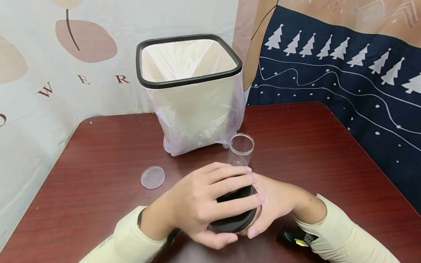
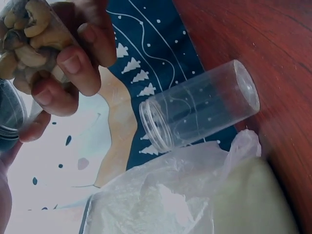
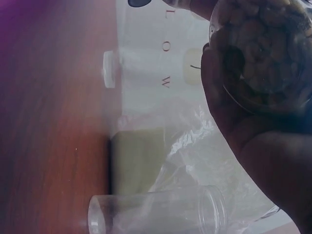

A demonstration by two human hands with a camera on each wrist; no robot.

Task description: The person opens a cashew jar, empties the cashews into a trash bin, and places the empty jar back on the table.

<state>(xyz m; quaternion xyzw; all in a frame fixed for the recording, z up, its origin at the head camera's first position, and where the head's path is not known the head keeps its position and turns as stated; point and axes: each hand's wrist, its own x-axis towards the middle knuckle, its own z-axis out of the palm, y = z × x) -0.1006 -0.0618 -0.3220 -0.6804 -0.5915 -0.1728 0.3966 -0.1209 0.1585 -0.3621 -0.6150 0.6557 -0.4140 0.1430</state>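
Both hands are on a clear jar of cashews (image 2: pixel 29 53), held up off the table in front of the body. My right hand (image 1: pixel 274 199) grips its side, with fingers curled round the wall. Over the top, my left hand (image 1: pixel 200 204) holds the black lid (image 1: pixel 235 221), its fingers spread across it and the thumb at the near edge. Through the jar's bottom (image 3: pixel 263 58) the nuts show in the right wrist view. Just beyond the hands stands an uncovered clear plastic jar (image 1: pixel 241 144), its lower part hidden by them in the head view.
A clear round lid (image 1: pixel 152 177) lies on the red-brown table (image 1: pixel 98 153), left of the hands. Behind the uncovered jar stands a bin (image 1: pixel 194 109) with a black rim and a plastic liner. Printed cloths (image 1: pixel 315 69) hang around the table's back and right side.
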